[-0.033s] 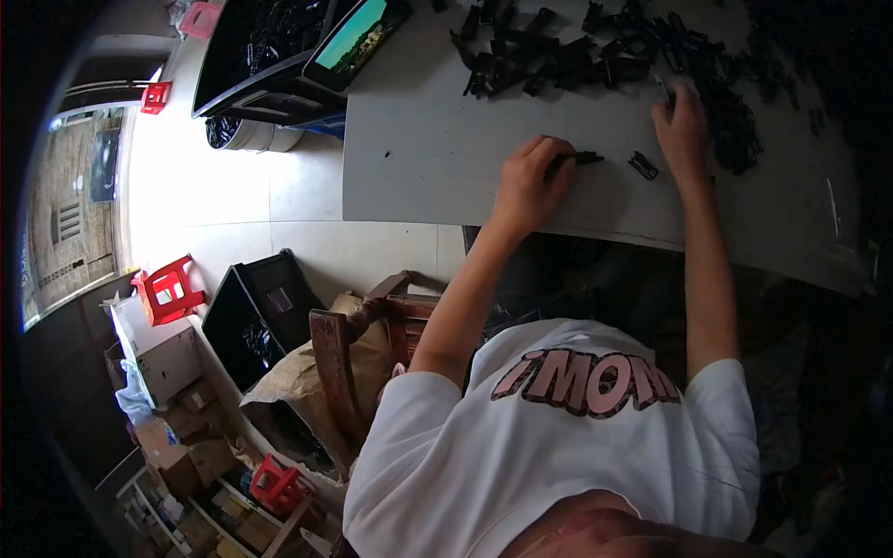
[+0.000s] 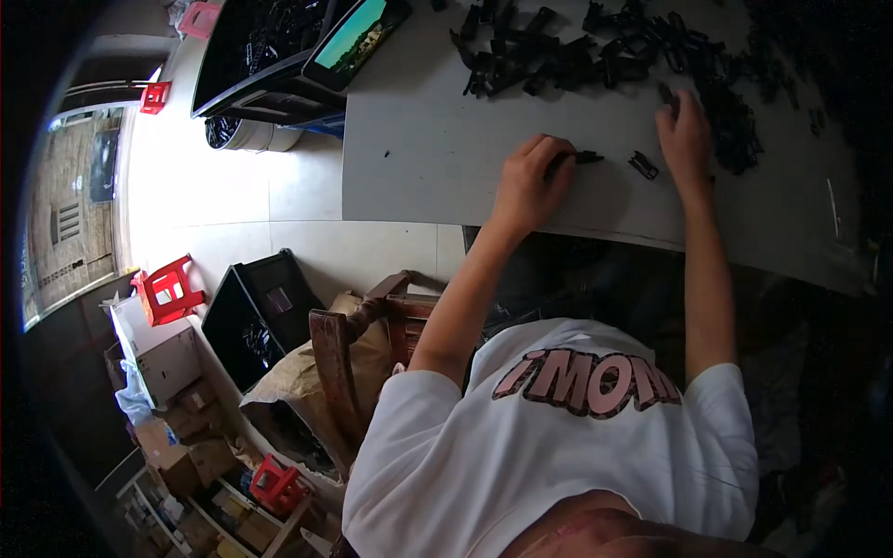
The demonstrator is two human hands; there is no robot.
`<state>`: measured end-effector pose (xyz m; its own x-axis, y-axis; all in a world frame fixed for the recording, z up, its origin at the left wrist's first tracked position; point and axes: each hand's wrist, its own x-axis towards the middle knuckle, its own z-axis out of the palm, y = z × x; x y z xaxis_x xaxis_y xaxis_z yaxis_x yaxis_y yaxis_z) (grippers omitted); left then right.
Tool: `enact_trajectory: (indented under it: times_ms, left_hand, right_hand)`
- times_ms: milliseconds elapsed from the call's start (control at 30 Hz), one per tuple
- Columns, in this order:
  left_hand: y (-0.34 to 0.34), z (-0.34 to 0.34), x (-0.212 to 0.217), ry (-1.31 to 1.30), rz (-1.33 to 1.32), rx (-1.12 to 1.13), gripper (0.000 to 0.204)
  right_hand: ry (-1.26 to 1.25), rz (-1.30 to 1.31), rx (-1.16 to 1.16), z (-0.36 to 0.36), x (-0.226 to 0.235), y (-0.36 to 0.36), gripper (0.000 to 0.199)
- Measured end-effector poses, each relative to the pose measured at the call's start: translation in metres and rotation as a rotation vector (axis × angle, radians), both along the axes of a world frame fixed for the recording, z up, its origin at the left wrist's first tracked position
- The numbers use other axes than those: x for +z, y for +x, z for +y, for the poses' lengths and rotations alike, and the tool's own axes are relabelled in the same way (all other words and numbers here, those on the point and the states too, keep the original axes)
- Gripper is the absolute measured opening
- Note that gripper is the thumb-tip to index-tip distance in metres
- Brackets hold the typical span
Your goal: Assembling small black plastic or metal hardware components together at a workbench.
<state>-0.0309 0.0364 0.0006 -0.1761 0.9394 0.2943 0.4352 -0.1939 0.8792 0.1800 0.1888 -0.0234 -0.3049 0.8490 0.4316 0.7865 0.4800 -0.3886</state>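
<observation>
Watching from beside the bench, using the lone black part (image 2: pixel 643 166) as ref. It's flat on the grey tabletop (image 2: pixel 419 197), btwn the two hands, nothing touching it.

L hand (image 2: pixel 532 177) is just left of ref, resting at the tabletop w/ fingers curled round a held black part (image 2: pixel 589 158); its end pokes out toward ref, rest is hidden in the grip. R hand (image 2: pixel 686 135) is to the right of & a bit beyond ref, near the heap edge. Its fingers are bent at a small dark bit (image 2: pixel 666 94); can't tell if they're gripping it or just touching, too dark & blurry.

Heap of black parts (image 2: pixel 619 70) spreads beyond ref and round to its right, pcs tangled, no obvious order.

Status, my read: mid-job. One pc in L hand, ref pc set apart from the rest, heap is big, so prob lots left. No neat finished stack that I can see. Black crate (image 2: pixel 270 88) well left of ref is full of dark pcs too, same w/ the white pail (image 2: pixel 265 137) by it; can't tell if those are done or waiting. Tablet (image 2: pixel 352 45) leans at the crate, far left of ref, screen lit.
</observation>
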Motion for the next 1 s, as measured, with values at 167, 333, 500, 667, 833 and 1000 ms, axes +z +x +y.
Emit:
enact_trajectory:
  times_ms: [167, 333, 500, 667, 833, 1000]
  left_hand:
    - [0.001, 0.002, -0.003, -0.032, -0.052, 0.006, 0.013]
    - [0.000, -0.003, -0.004, 0.017, -0.003, -0.053, 0.019]
    - [-0.003, -0.008, -0.003, -0.040, 0.087, -0.047, 0.027]
    - [-0.001, -0.008, -0.002, 0.039, 0.101, -0.027, 0.029]
    - [0.000, -0.005, -0.002, 0.038, 0.111, -0.031, 0.028]
    - [-0.001, -0.006, -0.002, 0.028, 0.138, -0.004, 0.027]
  right_hand:
    - [-0.188, -0.064, -0.141, -0.025, -0.003, 0.021, 0.033]
    - [-0.173, -0.150, -0.171, -0.038, 0.023, 0.016, 0.031]
    - [-0.150, -0.150, 0.017, -0.031, 0.014, 0.019, 0.027]
    - [-0.072, 0.004, 0.105, -0.043, 0.017, 0.019, 0.026]
    - [-0.157, -0.066, 0.157, -0.045, 0.022, 0.019, 0.027]
    - [-0.296, -0.020, 0.083, -0.072, 0.044, 0.007, 0.026]
